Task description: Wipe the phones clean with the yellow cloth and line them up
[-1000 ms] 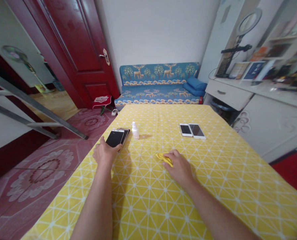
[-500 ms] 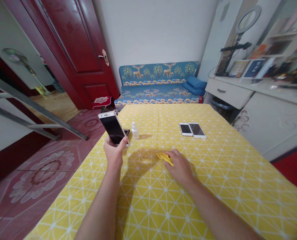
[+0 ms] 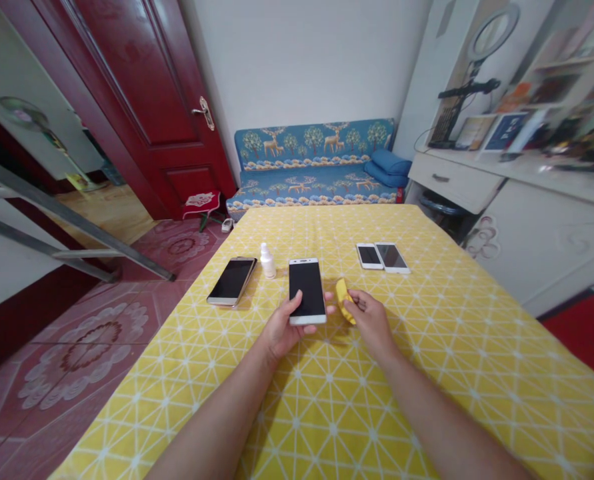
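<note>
My left hand (image 3: 281,327) is shut on a white-framed smartphone (image 3: 307,291), holding it low over the table with its black screen facing up. My right hand (image 3: 371,322) grips a folded yellow cloth (image 3: 345,301) right next to that phone's right edge. To the left lies a gold-framed smartphone (image 3: 231,281), screen up, beside a small white spray bottle (image 3: 267,261). Beyond my right hand, a white smartphone (image 3: 369,256) and a larger white smartphone (image 3: 392,258) lie side by side, not touching my hands.
A yellow patterned tablecloth (image 3: 427,373) covers the table. Behind it stands a blue sofa (image 3: 311,167). A white drawer unit (image 3: 454,180) is at the right, a dark red door (image 3: 127,100) at the left, and a metal ladder (image 3: 51,227) at the far left.
My left hand has moved right and down, bringing the white-framed phone over the table's middle. The gold-framed phone lies uncovered at the left. My right hand has gathered the cloth up.
</note>
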### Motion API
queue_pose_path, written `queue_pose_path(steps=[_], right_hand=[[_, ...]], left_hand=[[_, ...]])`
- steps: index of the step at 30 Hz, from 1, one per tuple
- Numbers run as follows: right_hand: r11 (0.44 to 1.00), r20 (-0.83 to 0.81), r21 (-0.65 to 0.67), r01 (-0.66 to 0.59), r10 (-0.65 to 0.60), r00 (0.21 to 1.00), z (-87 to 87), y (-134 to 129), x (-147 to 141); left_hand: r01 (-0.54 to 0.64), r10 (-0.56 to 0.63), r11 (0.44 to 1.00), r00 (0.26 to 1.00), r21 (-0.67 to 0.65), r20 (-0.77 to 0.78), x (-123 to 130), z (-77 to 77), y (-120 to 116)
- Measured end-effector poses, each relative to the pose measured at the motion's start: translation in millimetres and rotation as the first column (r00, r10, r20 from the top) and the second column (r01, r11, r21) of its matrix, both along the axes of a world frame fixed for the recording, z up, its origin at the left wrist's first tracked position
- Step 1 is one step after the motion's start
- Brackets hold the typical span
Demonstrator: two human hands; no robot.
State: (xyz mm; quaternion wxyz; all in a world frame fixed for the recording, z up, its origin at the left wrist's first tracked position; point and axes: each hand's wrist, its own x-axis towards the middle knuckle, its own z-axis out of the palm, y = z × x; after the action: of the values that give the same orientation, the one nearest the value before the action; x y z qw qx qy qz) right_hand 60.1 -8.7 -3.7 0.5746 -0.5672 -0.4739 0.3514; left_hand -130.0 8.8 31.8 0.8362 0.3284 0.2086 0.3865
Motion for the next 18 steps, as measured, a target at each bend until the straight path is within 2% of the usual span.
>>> queue_pose_path(steps=[4, 6, 8, 12, 18], right_hand=[[0.991, -0.048, 0.085, 0.106, -0.102, 0.994, 5.8, -1.0, 0.7], [0.977, -0.004, 0.164, 0.138, -0.139, 0.990, 9.8, -3.1, -0.9], [0.959, 0.094, 0.259, 0.114, -0.143, 0.985, 14.1, -6.6, -4.0], [0.913, 0.374, 0.395, -0.098, -0.062, 0.925, 20.6, -16.2, -13.8], [0.820, 0.638, 0.415, -0.395, 0.048, 0.769, 24.6, -29.5, -28.3]], left_hand=[[0.134, -0.120, 0.986, 0.984, -0.100, 0.130, -0.7, -3.7, 3.6], [0.142, -0.123, 0.983, 0.980, -0.117, 0.154, 1.2, -5.0, 3.7], [0.136, -0.115, 0.982, 0.980, -0.128, 0.163, 3.4, -6.1, 3.4], [0.079, -0.048, 0.984, 0.980, -0.157, 0.193, 5.6, -9.0, 3.8], [-0.016, 0.050, 0.977, 0.986, -0.214, 0.156, 4.3, -13.5, 6.4]])
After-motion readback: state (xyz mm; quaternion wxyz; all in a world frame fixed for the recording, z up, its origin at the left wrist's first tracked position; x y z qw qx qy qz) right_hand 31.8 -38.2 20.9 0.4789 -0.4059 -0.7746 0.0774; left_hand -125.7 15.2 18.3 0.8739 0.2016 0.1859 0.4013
